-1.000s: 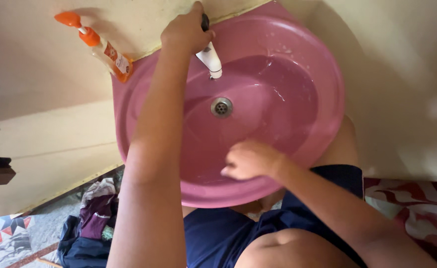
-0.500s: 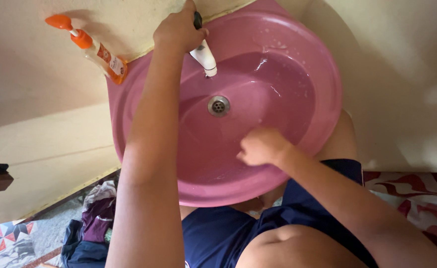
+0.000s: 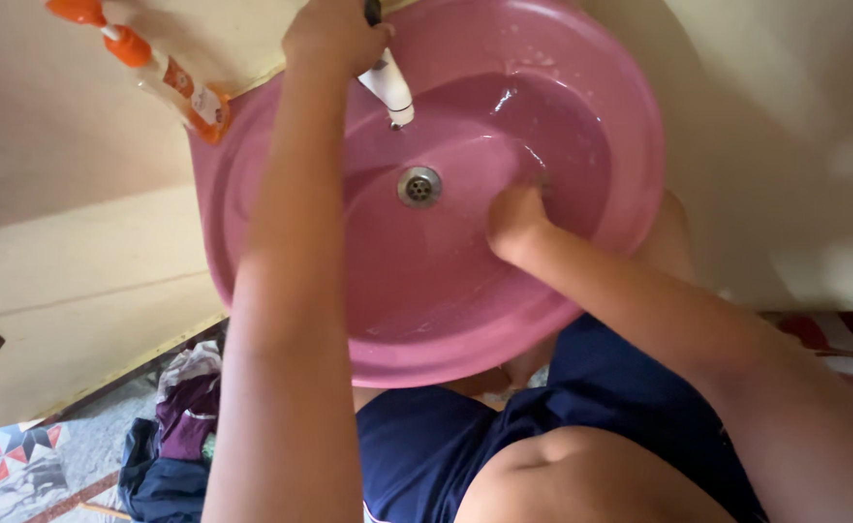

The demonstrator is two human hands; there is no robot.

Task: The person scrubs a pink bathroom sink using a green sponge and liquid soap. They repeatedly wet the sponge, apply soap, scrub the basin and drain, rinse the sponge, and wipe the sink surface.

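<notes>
Left hand (image 3: 334,39) up at the back of the pink sink (image 3: 252,194), closed tight round the top of the white tap (image 3: 389,92). Right hand (image 3: 515,218) down inside the bowl, curled into a loose fist and pressed on the wet wall, just right of the metal drain (image 3: 419,185). Cannot tell if anything sits inside that fist. Bowl shiny and wet, with no water seen running from the spout. Orange-capped bottle (image 3: 170,77) lying at the rim on the left.

Half a second back, right hand nearer the front edge; now slid farther in, toward the back wall. Left hand still on the tap, same spot as before.
</notes>
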